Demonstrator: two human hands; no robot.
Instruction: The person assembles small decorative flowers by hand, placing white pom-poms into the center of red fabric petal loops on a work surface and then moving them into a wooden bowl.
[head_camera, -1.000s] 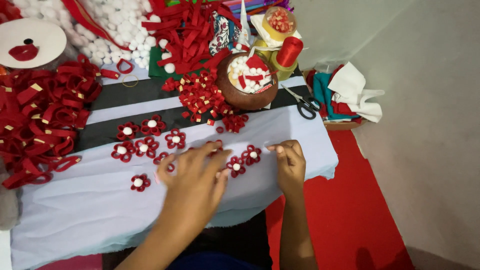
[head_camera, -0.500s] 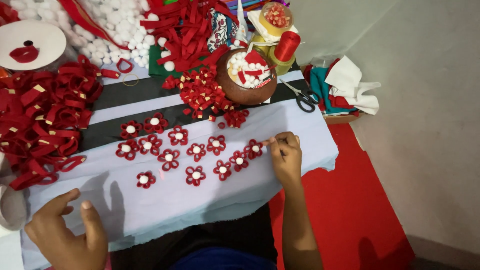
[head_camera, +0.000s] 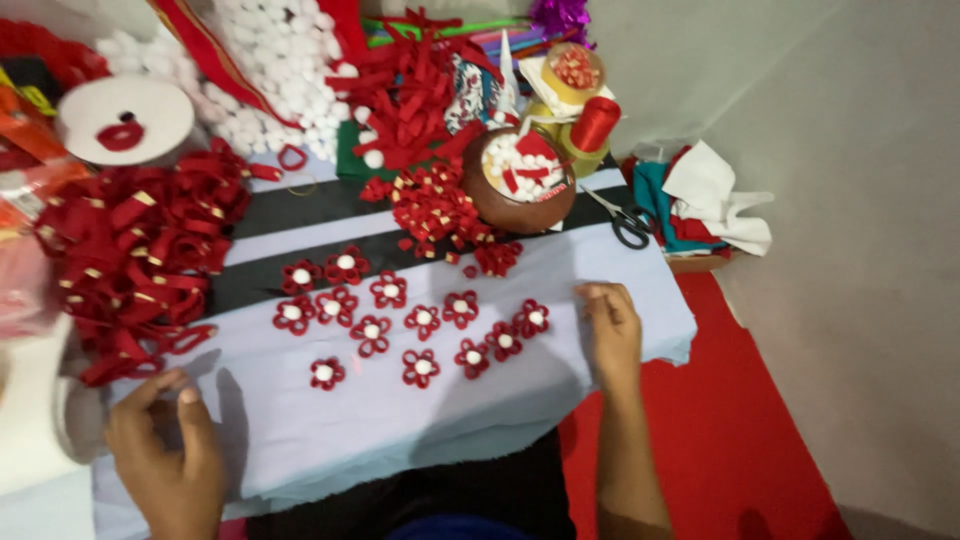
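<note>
Work surface: one pale blue-grey cloth (head_camera: 400, 430) spread flat across the middle of the frame, lightly creased, with black and grey stripes along its upper edge.

Small red ribbon-loop flowers with white pompom centres (head_camera: 372, 333): thirteen counted, lying in loose rows at the centre of the cloth. Each has looped satin petals around a round fuzzy middle. The rightmost flower (head_camera: 532, 318) lies just left of the right hand.

Right hand (head_camera: 612, 330): centre right, knuckles up, fingers curled down onto the cloth. It holds nothing that can be seen.

Left hand (head_camera: 165, 450): lower left, fingers loosely spread and half open, over the left edge of the cloth, well apart from the flowers. Whether it grips anything cannot be told.

Red ribbon loops with gold bands (head_camera: 140, 260): one large heap at left, too many to count.

Round brown bowl (head_camera: 520, 180): one, upper centre, filled with white pompoms and red scraps. A smaller pile of red loops (head_camera: 440, 210) spills beside it.

White pompoms (head_camera: 270, 70): one mound, top centre.

Black-handled scissors (head_camera: 622, 222): one pair, right of the bowl.

Red thread spool (head_camera: 594, 125): one, above the bowl.

White round reel (head_camera: 125, 118): one, upper left.

Folded white, teal and red fabric scraps (head_camera: 705, 200): one stack, upper right.
</note>
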